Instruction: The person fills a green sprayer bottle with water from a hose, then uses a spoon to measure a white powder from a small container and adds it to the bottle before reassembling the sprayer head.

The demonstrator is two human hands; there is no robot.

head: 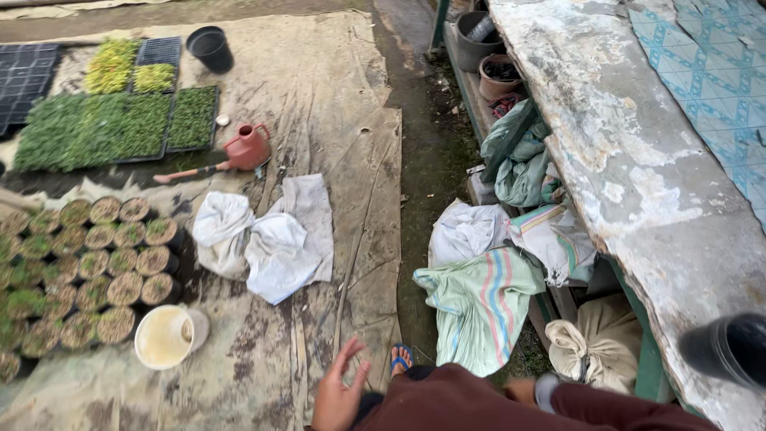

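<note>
Head view: left hand [339, 391] empty, fingers [349, 351] spread, loosely curled, over the tarp [319, 88]. Nearest thing is the white bucket [165, 337], on the ground well to its left, w/ potted seedlings [88, 271] beside. Right hand [523, 389] mostly hidden by sleeve; can't tell its fingers.

Soft, even daylight falls over everything, flat and overcast, leaving only faint shadows. No glare anywhere. The black pot [728, 348] at the right edge is blurred, and the edges bow slightly.
</note>
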